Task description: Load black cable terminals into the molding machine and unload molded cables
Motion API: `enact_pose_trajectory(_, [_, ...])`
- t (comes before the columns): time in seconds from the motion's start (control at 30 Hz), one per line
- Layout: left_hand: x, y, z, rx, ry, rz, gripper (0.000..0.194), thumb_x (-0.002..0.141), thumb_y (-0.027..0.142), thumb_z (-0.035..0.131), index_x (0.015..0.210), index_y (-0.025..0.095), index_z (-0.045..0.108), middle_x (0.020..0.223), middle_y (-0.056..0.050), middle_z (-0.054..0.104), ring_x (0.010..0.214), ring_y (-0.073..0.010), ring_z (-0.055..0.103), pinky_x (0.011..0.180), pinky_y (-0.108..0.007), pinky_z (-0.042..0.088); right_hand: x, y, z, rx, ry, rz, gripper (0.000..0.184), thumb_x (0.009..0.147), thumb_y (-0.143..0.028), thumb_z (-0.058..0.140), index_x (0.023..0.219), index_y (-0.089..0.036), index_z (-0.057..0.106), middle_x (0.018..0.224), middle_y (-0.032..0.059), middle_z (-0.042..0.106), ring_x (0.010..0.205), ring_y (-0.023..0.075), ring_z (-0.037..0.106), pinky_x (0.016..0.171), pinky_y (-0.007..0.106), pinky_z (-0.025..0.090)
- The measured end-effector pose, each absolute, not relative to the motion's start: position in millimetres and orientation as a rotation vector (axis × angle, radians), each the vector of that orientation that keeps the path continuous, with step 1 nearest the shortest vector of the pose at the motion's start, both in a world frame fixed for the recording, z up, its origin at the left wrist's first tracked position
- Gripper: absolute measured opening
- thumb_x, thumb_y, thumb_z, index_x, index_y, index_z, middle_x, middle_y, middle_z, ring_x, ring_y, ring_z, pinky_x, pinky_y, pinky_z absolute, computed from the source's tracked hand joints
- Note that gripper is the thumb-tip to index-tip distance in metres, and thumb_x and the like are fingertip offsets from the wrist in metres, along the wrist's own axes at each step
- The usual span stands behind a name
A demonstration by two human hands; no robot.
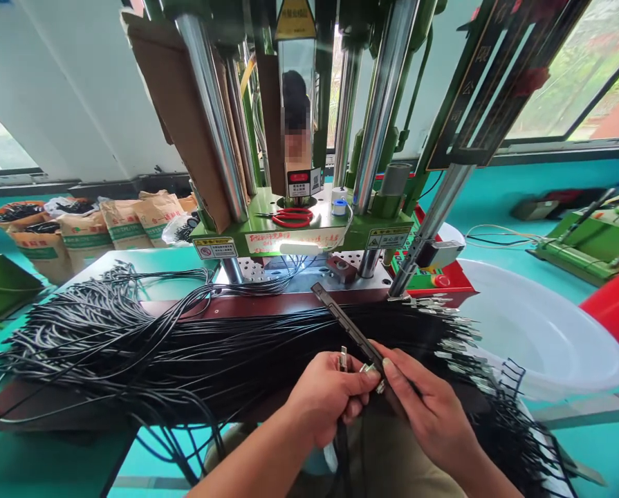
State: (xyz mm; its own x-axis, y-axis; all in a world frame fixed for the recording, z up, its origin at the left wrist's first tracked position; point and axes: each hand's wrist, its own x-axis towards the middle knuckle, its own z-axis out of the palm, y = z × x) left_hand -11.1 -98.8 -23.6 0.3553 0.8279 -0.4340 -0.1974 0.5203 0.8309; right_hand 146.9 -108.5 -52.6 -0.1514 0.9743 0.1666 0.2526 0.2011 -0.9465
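My left hand [326, 394] is closed around thin black cables, with small metal connectors [344, 358] sticking up from its fingers. My right hand [424, 408] grips a long dark slotted bar [346, 325] that angles up and left toward the machine. The two hands touch at the fingertips over the bar's lower end. A thick bundle of black cables [158, 346] lies across the bench in front of them, its metal connector ends [454, 325] fanned out at the right.
A green vertical press [299, 235] with steel columns stands straight ahead, red scissors [292, 217] on its platform. A white basin [537, 332] and a red tub [617, 304] sit at the right. Paper sacks [96, 225] line the back left.
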Motion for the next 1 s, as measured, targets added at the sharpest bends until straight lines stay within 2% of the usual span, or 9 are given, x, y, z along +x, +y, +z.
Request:
enact_pose_trajectory(0.07, [-13, -99, -24, 0.794, 0.968, 0.761, 0.043, 0.059, 0.048, 0.078, 0.061, 0.016, 0.05, 0.048, 0.005, 0.047, 0.034, -0.0031, 0.036, 0.033, -0.019, 0.02, 147, -109, -51, -1.189, -1.526, 1.106, 0.043, 0.091, -0.045, 0.051, 0.128, -0.024, 0.06, 0.081, 0.0048, 0.061, 0.069, 0.0168, 0.054, 0.059, 0.026, 0.046])
enact_pose_trajectory(0.13, [-17, -101, -23, 0.811, 0.902, 0.792, 0.041, 0.061, 0.048, 0.077, 0.067, 0.014, 0.055, 0.054, 0.004, 0.05, 0.039, -0.0048, 0.043, 0.038, -0.019, 0.029, 150, -110, -49, -1.201, -1.375, 1.235, 0.048, 0.089, -0.048, 0.053, 0.129, -0.023, 0.058, 0.077, 0.0031, 0.058, 0.056, 0.0122, 0.046, 0.047, 0.023, 0.039])
enact_pose_trajectory(0.23, [-21, -105, -21, 0.745, 0.885, 0.841, 0.048, 0.059, 0.044, 0.08, 0.092, 0.013, 0.063, 0.066, 0.002, 0.055, 0.053, -0.0092, 0.053, 0.051, -0.023, 0.043, 158, -112, -46, -1.213, -1.126, 1.375, 0.054, 0.083, -0.052, 0.061, 0.127, -0.021, 0.059, 0.078, 0.0039, 0.059, 0.052, 0.0094, 0.041, 0.041, 0.02, 0.032])
enact_pose_trajectory(0.3, [-21, -107, -20, 0.708, 0.962, 0.881, 0.057, 0.057, 0.043, 0.081, 0.103, 0.014, 0.063, 0.068, 0.002, 0.056, 0.056, -0.0108, 0.055, 0.055, -0.026, 0.045, 162, -112, -46, -1.211, -1.062, 1.426, 0.056, 0.08, -0.052, 0.064, 0.126, -0.021, 0.06, 0.078, 0.0051, 0.061, 0.051, 0.009, 0.04, 0.04, 0.02, 0.029])
enact_pose_trajectory(0.37, [-18, -108, -20, 0.721, 1.022, 0.949, 0.055, 0.057, 0.042, 0.082, 0.1, 0.012, 0.064, 0.066, 0.002, 0.056, 0.055, -0.0098, 0.052, 0.054, -0.024, 0.042, 164, -112, -47, -1.202, -1.053, 1.454, 0.056, 0.078, -0.052, 0.066, 0.124, -0.019, 0.062, 0.075, 0.0055, 0.06, 0.051, 0.0088, 0.04, 0.039, 0.019, 0.026])
enact_pose_trajectory(0.53, [-10, -107, -21, 0.764, 1.06, 1.002, 0.039, 0.061, 0.043, 0.079, 0.072, 0.01, 0.062, 0.063, 0.001, 0.054, 0.052, -0.0074, 0.046, 0.052, -0.022, 0.036, 161, -109, -48, -1.178, -1.052, 1.5, 0.052, 0.079, -0.051, 0.066, 0.121, -0.02, 0.065, 0.079, 0.0053, 0.061, 0.052, 0.0073, 0.037, 0.04, 0.018, 0.025])
enact_pose_trajectory(0.77, [-10, -107, -22, 0.783, 1.097, 0.921, 0.035, 0.063, 0.042, 0.077, 0.072, 0.01, 0.065, 0.063, -0.001, 0.058, 0.054, -0.008, 0.046, 0.054, -0.023, 0.035, 159, -108, -43, -1.189, -1.166, 1.506, 0.053, 0.08, -0.054, 0.063, 0.12, -0.019, 0.065, 0.062, -0.0001, 0.05, 0.047, 0.006, 0.026, 0.039, 0.02, 0.019])
enact_pose_trajectory(1.0, [-11, -106, -21, 0.795, 1.123, 0.893, 0.035, 0.061, 0.042, 0.077, 0.071, 0.011, 0.065, 0.06, -0.001, 0.058, 0.05, -0.008, 0.046, 0.051, -0.023, 0.032, 159, -108, -44, -1.17, -1.239, 1.458, 0.05, 0.083, -0.052, 0.061, 0.12, -0.019, 0.066, 0.057, -0.0019, 0.044, 0.048, 0.0078, 0.03, 0.041, 0.021, 0.021])
